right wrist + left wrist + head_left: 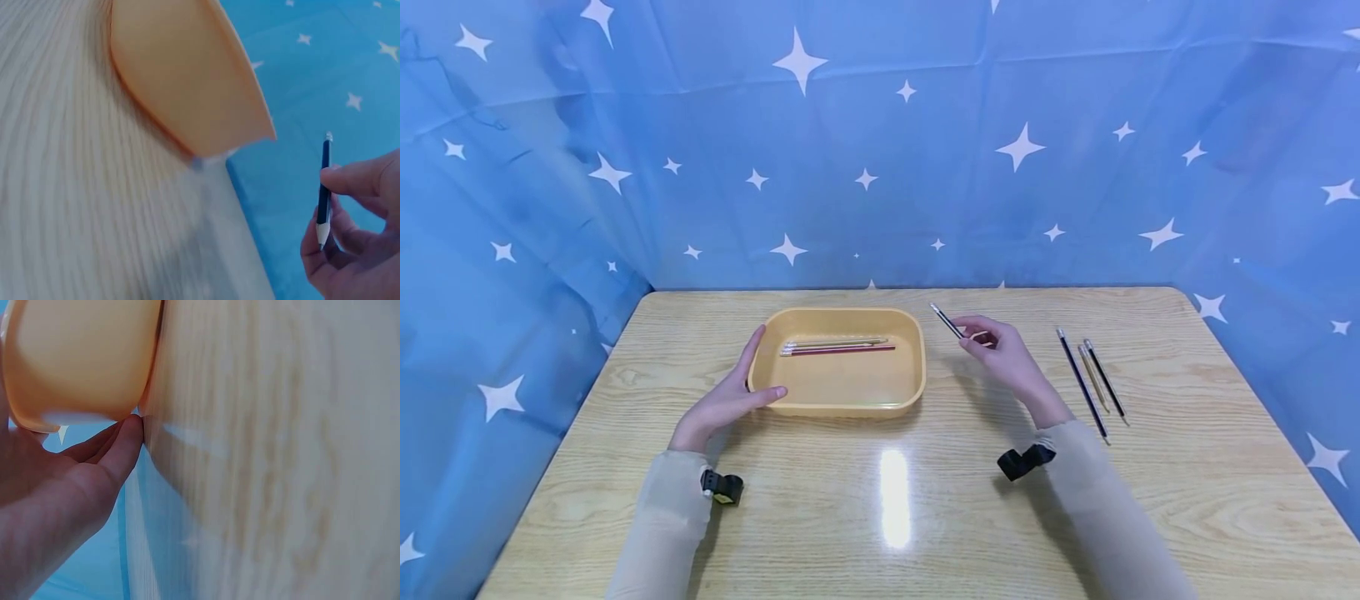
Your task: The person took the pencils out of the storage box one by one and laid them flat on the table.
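Observation:
A shallow yellow-orange plastic tray (838,389) stands on the table. Gold and dark red pencils (842,350) lie inside it, side by side. My left hand (728,402) grips the tray's left end, its thumb over the front rim and its fingers along the outer wall. To the right of the tray, my right hand (1003,357) pinches a dark pencil (325,181) between thumb and fingers, raised above the table. In the right wrist view its sharpened tip points down and its silvery end up.
Right of my right forearm lie a long dark pencil (1081,385), a gold pencil (1093,377) and another dark pencil (1106,382). The wood-grain table (820,508) ends at a blue star-patterned cloth (865,133) behind it.

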Demonstrator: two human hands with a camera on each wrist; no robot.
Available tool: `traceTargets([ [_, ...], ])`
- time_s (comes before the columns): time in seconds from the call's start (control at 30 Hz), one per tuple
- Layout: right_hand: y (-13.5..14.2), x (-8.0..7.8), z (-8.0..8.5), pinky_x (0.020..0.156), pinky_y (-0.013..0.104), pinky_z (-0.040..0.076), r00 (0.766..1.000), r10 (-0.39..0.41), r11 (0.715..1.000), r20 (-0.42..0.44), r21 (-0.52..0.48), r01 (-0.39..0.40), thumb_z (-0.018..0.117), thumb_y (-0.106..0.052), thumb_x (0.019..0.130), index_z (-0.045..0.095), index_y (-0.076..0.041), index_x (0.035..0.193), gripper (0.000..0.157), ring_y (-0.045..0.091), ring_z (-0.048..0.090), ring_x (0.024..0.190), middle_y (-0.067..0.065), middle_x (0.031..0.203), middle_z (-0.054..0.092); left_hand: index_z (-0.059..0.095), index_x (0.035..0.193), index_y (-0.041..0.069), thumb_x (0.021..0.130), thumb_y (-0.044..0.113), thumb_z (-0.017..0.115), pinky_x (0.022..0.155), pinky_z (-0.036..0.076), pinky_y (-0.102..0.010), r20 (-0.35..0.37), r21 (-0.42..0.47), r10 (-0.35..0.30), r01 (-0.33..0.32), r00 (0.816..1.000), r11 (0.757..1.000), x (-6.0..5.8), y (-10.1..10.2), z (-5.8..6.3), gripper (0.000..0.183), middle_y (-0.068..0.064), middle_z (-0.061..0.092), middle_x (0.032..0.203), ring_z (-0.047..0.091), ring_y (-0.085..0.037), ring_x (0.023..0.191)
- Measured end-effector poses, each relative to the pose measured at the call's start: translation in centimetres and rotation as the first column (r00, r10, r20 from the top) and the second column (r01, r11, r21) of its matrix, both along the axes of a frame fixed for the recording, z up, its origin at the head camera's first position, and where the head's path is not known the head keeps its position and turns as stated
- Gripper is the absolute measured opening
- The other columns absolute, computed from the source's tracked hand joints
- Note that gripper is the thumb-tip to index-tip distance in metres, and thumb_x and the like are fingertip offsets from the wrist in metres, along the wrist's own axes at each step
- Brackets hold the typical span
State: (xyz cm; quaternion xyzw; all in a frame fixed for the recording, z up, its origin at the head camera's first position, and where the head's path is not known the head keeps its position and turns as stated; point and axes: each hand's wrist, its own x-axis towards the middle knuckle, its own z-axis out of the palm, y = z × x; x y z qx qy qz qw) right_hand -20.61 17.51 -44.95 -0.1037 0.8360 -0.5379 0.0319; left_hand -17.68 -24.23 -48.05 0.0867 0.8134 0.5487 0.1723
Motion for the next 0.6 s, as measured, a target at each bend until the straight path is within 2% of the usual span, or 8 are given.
traceTargets([
  [0.2, 2.3, 0.4, -1.2, 0.078, 0.045, 0.047, 1.0, -0.002, 0.998, 0.011, 0.068, 0.002, 0.054, -0.007, 0.099, 0.057, -0.003, 0.133, 0.034, 0.038, 0.056, 0.098, 0.019, 0.106, 0.056, -0.008, 0.152, 0.043, 0.091, 0.027, 0.068, 0.108, 0.012, -0.063, 0.005, -0.004, 0.005, -0.005, 1.0, 1.0, -0.1, 0.0, 0.0, 0.099, -0.005, -0.011, 0.16, 0.005, -0.038, 0.143],
  [0.47, 4.6, 1.4, -1.6, 0.076, 0.041, 0.047, 0.996, -0.09, 0.987, 0.027, 0.139, 0.085, 0.053, -0.011, 0.1, 0.055, -0.006, 0.136, 0.036, 0.033, 0.054, 0.104, 0.017, 0.111, 0.054, -0.008, 0.153, 0.042, 0.09, 0.028, 0.069, 0.108, 0.012, -0.063, 0.001, -0.002, 0.006, -0.006, 1.0, 1.0, 0.0, 0.0, -0.1, 0.1, -0.006, -0.01, 0.16, 0.006, -0.039, 0.143],
  [0.6, 5.7, 2.0, -1.8, 0.068, 0.031, 0.048, 0.989, -0.15, 0.978, -0.003, 0.145, 0.149, 0.053, -0.011, 0.1, 0.056, -0.004, 0.134, 0.035, 0.033, 0.053, 0.101, 0.018, 0.111, 0.054, -0.008, 0.153, 0.042, 0.09, 0.028, 0.069, 0.107, 0.012, -0.063, 0.0, -0.008, 0.01, -0.01, 1.0, 1.0, 0.0, -0.1, -0.1, 0.1, -0.007, -0.01, 0.16, 0.005, -0.039, 0.143],
])
